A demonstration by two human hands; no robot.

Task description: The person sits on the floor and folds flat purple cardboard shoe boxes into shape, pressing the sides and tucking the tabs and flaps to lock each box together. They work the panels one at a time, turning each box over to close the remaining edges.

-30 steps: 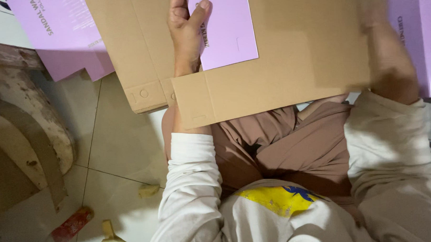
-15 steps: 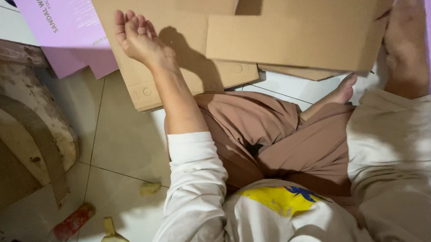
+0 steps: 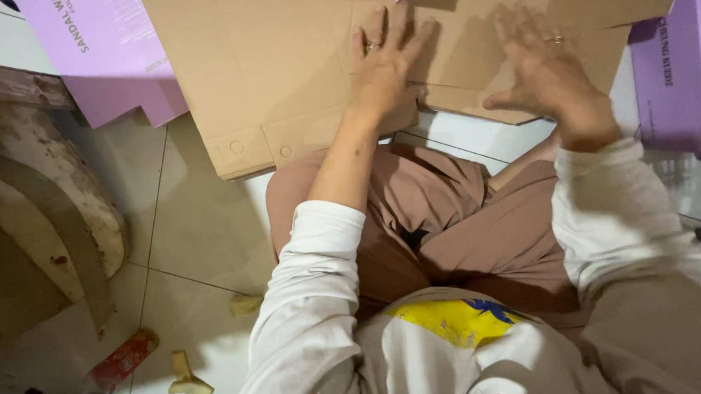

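Note:
A flat brown cardboard box blank lies on the tiled floor in front of my crossed legs. My left hand rests palm down on it near its middle, fingers spread, a ring on one finger. My right hand presses flat on a folded brown flap to the right, fingers apart, also with a ring. Neither hand grips anything. The top of the cardboard runs out of view.
Purple printed box blanks lie at the upper left and at the right edge. A worn curved stone object sits at the left. Small scraps and a red wrapper lie on the floor tiles.
The purple side of the flap is turned out of sight and a brown flap is folded down. My left hand dropped flat onto the cardboard. My right hand moved left onto the flap.

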